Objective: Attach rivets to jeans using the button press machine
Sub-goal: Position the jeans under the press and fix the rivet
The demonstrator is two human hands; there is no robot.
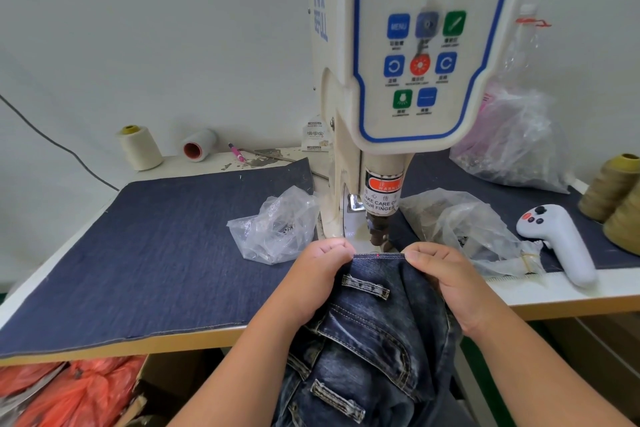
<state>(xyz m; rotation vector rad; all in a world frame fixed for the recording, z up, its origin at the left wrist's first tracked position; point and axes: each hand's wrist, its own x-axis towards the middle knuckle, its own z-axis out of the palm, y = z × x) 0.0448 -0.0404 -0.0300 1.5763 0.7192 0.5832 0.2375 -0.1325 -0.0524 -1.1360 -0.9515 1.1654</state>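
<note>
Dark blue jeans (374,322) hang from the table's front edge, waistband up. My left hand (318,274) pinches the waistband's left side and my right hand (446,281) pinches its right side. Between them the band's top edge is stretched flat just in front of the press head (379,236) of the cream button press machine (398,80). A small red laser dot (376,255) lies on that edge. Two clear plastic bags holding small metal pieces sit beside the machine, one on the left (277,225) and one on the right (467,229).
A dark denim cloth (156,253) covers the tabletop. A white handheld controller (561,243) lies at the right front. Thread cones stand at the back left (138,147) and far right (613,191). Orange bags (69,388) lie under the table.
</note>
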